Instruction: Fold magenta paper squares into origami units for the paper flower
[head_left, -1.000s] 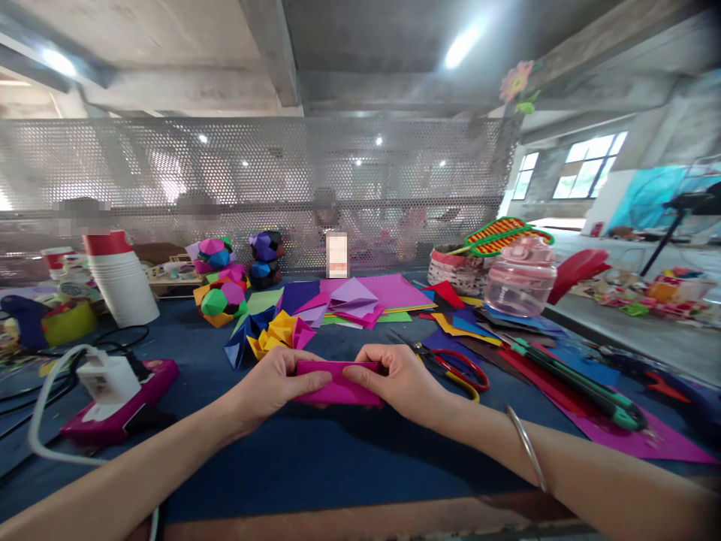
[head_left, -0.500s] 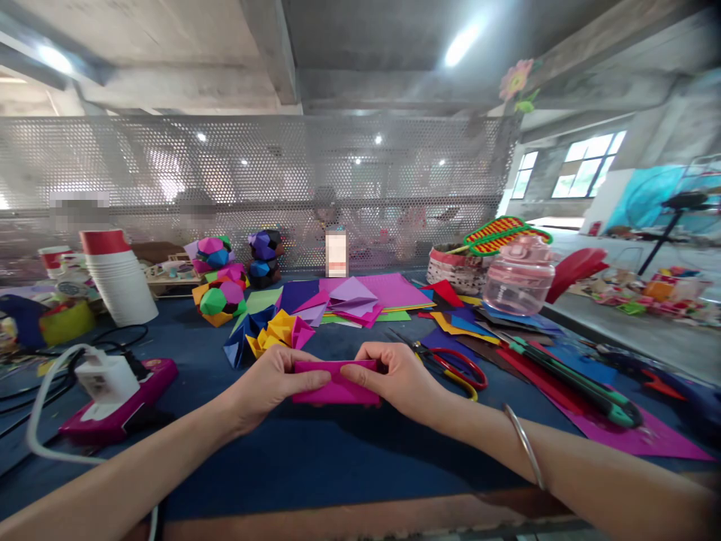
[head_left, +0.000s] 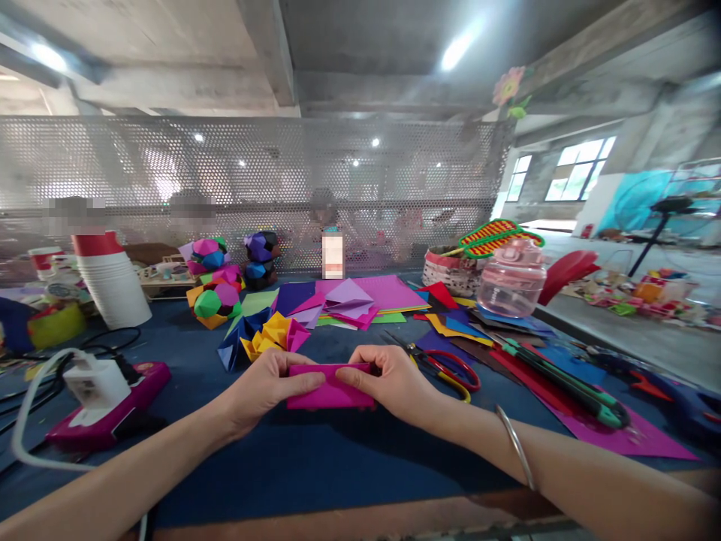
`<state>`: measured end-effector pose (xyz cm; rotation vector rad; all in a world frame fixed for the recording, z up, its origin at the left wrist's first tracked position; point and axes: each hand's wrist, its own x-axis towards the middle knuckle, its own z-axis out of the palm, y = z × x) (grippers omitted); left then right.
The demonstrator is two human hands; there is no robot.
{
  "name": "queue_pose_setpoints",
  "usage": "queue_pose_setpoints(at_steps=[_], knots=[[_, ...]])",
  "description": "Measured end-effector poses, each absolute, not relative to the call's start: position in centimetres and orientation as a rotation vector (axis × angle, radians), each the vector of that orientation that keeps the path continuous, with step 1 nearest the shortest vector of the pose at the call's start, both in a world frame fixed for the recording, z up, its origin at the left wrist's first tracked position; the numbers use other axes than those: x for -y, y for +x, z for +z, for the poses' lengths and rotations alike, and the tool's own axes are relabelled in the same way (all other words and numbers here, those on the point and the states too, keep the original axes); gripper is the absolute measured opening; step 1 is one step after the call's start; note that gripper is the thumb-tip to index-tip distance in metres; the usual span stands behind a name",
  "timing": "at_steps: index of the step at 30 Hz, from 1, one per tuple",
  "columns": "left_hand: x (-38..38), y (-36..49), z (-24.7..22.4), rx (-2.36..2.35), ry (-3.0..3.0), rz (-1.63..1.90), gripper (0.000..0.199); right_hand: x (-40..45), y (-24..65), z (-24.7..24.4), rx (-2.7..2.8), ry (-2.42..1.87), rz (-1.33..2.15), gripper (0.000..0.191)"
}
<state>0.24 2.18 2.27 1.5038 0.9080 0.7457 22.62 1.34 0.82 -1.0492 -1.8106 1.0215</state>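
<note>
A magenta piece of folded paper (head_left: 331, 394) is held level above the blue tabletop (head_left: 315, 466). My left hand (head_left: 269, 385) grips its left end, thumb flat on the near face and fingers behind. At the right end, my right hand (head_left: 394, 379) pinches it the same way, and the two thumb tips almost meet in the middle. Most fingers are hidden behind the paper. Just beyond my left hand stand yellow folded paper pieces (head_left: 273, 336) and dark blue ones (head_left: 232, 344). Scissors (head_left: 451, 368) with red and yellow handles lie right of my right hand.
Stacked coloured paper (head_left: 394, 291) lies at the back. Paper balls (head_left: 217, 302) and a stack of cups (head_left: 110, 282) stand left, behind a power strip (head_left: 113, 421) with cords. On the right are a box cutter (head_left: 574, 391), a clear pink-lidded jar (head_left: 511, 282) and a basket (head_left: 447, 270).
The whole view has shifted slightly, so things sit a little further left. Both hands keep the same hold on the magenta paper.
</note>
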Motion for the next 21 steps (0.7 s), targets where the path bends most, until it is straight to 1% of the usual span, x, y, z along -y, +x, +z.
queue_pose_setpoints(at_steps=[3,6,8,13,16,21], knots=[[-2.35,0.32,2.14,-0.949,1.569,0.759,0.047,-1.28,22.66,0.83,1.826,-1.063,1.010,0.045],[-2.54,0.33,2.14,-0.984,1.673,0.751,0.053,-1.21,22.68,0.95,1.862,-1.087,0.992,0.046],[-2.60,0.27,2.15,-0.993,1.771,0.727,0.051,-1.15,22.67,1.10,1.905,-1.107,0.966,0.043],[-2.51,0.01,1.81,-1.007,2.021,0.640,0.041,-0.91,22.71,1.30,2.027,-1.181,0.865,0.035],[-2.38,-0.10,1.51,-1.015,2.132,0.590,0.038,-0.84,22.80,1.28,2.074,-1.233,0.800,0.030],[-2.21,0.04,1.41,-1.043,2.264,0.539,0.035,-0.70,22.75,1.43,2.171,-1.246,0.734,0.026]])
